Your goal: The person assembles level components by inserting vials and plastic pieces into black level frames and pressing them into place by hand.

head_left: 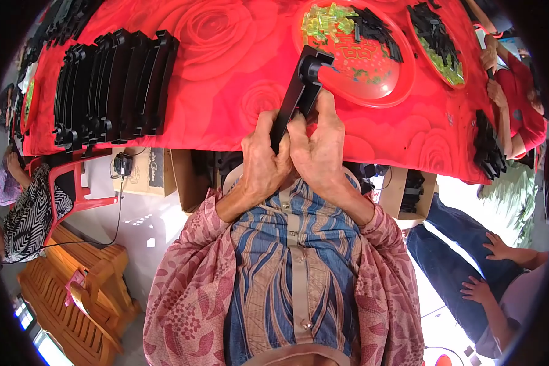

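Observation:
Both my hands grip one long black plastic bar that slants up toward a round end. My left hand wraps its lower part from the left, and my right hand presses against it from the right with the fingers along the bar. I hold the bar over the near edge of a table with a red rose-patterned cloth. Just beyond the bar's top sits a red round tray with small yellow-green clear pieces and black parts in it.
A row of finished black curved parts stands on the table at left. A second red tray of parts lies at right, by a person in red. Cardboard boxes sit under the table. A seated person's legs are at right.

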Motion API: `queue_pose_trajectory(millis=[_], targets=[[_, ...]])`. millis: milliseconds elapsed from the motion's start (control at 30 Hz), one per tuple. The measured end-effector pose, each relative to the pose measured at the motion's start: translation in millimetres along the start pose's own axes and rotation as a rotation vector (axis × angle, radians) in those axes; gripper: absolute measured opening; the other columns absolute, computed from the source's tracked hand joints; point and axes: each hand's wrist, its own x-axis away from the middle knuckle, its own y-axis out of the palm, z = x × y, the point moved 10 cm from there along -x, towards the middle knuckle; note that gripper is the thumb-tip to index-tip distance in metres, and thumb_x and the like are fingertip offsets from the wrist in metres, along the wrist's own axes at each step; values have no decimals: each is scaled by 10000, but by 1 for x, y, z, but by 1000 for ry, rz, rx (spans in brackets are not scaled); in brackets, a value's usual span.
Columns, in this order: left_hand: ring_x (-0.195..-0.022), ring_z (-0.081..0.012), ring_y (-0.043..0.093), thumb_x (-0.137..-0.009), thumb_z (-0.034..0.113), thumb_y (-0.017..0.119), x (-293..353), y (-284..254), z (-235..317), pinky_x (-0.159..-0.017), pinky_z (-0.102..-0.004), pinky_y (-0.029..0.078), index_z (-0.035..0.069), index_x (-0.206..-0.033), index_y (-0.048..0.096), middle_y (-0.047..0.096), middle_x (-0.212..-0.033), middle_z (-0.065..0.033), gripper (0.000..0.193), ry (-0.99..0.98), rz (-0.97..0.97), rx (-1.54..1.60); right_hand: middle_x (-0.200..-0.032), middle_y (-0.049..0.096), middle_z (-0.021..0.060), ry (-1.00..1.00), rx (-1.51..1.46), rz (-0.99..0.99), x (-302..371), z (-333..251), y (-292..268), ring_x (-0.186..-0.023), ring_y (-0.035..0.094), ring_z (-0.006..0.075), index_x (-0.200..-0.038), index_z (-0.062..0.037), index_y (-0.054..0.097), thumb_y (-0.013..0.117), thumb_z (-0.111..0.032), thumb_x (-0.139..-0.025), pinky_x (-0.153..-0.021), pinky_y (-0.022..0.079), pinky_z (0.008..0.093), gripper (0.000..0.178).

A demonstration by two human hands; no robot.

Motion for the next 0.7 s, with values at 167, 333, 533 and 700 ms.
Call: queue_pose_trajectory(millis=[167, 333, 533, 700], targets=[[-643, -391, 666, -877, 74, 619, -2, 0, -2, -539, -434, 492, -10, -1115, 528, 611, -723, -243, 268, -11, -19, -75, -744, 583, 225, 153, -76, -10, -1, 16, 2, -646, 611, 383, -1004, 40, 482, 569, -21, -850, -570, 460, 456, 187], [-673, -383, 688, -886, 88, 632, -9, 3, -5, -548, -427, 509, -3, -1106, 514, 631, -730, -225, 266, -123, -62, -78, -720, 607, 232, 166, -150, -61, -7, 21, 0, -620, 634, 365, -908, 58, 477, 584, -47, -867, -545, 463, 443, 156], [-684, -321, 707, -900, 65, 619, -13, 2, -7, -560, -403, 515, -6, -1112, 506, 648, -764, -216, 250, -197, -72, -20, -735, 618, 233, 212, -66, -96, -12, 31, 2, -625, 636, 354, -880, 61, 485, 601, -70, -867, -557, 473, 432, 175], [-687, -228, 687, -899, 45, 597, -10, -1, -17, -579, -369, 515, -15, -1122, 500, 665, -794, -192, 251, -236, -29, 57, -773, 624, 233, 205, -82, -116, -9, 21, 5, -657, 650, 340, -986, 79, 513, 601, -76, -869, -585, 489, 424, 213]])
